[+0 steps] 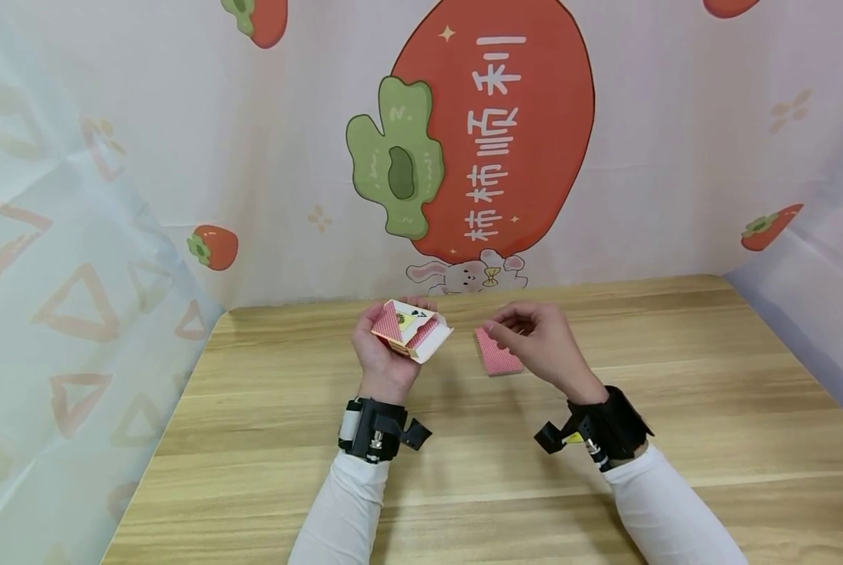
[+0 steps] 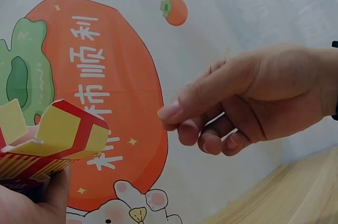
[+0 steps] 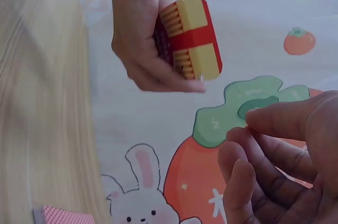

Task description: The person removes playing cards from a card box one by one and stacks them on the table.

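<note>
My left hand [image 1: 386,369] grips a red and white playing card box [image 1: 407,323], its flap [image 1: 432,341] standing open toward the right. An ace picture shows on the face of the box. In the left wrist view, the yellow and red end of the box [image 2: 63,131] rises above the fingers. To the right, my right hand [image 1: 545,345] hovers over a stack of red-backed cards [image 1: 495,359] on the table. Its fingers are loosely bent with nothing between them, as the right wrist view shows. The hand covers part of the stack in the head view.
A wooden table [image 1: 266,439] lies under both hands. Behind it hangs a pale cloth [image 1: 647,188] printed with a large persimmon and a rabbit, and more cloth [image 1: 54,329] closes the left side. Each wrist wears a black strap [image 1: 608,428] with a small camera.
</note>
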`<action>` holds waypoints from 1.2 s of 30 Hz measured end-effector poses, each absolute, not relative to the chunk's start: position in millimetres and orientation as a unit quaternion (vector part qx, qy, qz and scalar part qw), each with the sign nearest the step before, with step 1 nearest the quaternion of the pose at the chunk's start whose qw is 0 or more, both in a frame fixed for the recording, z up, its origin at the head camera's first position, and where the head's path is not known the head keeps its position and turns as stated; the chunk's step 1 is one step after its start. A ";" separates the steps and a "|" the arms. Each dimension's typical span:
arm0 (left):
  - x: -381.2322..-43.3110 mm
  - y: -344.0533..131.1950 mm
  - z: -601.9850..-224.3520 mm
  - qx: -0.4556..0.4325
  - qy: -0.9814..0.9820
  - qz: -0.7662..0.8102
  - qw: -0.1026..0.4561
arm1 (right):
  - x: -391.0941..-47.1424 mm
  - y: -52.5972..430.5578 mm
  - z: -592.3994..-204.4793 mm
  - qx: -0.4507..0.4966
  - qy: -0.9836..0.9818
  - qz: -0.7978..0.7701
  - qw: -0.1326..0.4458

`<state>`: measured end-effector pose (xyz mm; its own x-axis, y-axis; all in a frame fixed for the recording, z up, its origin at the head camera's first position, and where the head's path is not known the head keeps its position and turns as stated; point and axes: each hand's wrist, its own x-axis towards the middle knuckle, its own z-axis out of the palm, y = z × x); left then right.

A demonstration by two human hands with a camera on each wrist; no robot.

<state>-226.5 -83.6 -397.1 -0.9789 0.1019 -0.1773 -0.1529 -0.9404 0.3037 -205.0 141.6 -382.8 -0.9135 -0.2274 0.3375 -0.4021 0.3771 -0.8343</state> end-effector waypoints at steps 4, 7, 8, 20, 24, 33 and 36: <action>-226.7 -83.5 -398.4 -0.077 0.163 0.981 0.066 | -200.9 137.1 -379.9 0.196 -0.812 0.545 0.079; -226.9 -82.7 -398.0 -0.072 0.166 0.981 0.067 | -197.8 133.2 -377.0 0.201 -0.800 0.561 0.074; -227.0 -82.4 -397.6 -0.072 0.169 0.981 0.066 | -196.5 131.6 -375.6 0.204 -0.794 0.568 0.072; -226.2 -78.0 -396.8 -0.052 0.226 0.969 0.080 | -185.8 111.6 -374.0 0.268 -0.762 0.588 0.042; -225.8 -76.0 -396.6 -0.043 0.226 0.970 0.084 | -183.9 107.3 -375.1 0.270 -0.774 0.572 0.041; -224.0 -74.1 -395.2 -0.038 0.234 0.968 0.081 | -184.0 101.6 -380.8 0.227 -0.801 0.554 0.022; -223.1 -73.7 -394.6 -0.038 0.232 0.969 0.081 | -183.9 99.5 -381.7 0.211 -0.802 0.559 0.012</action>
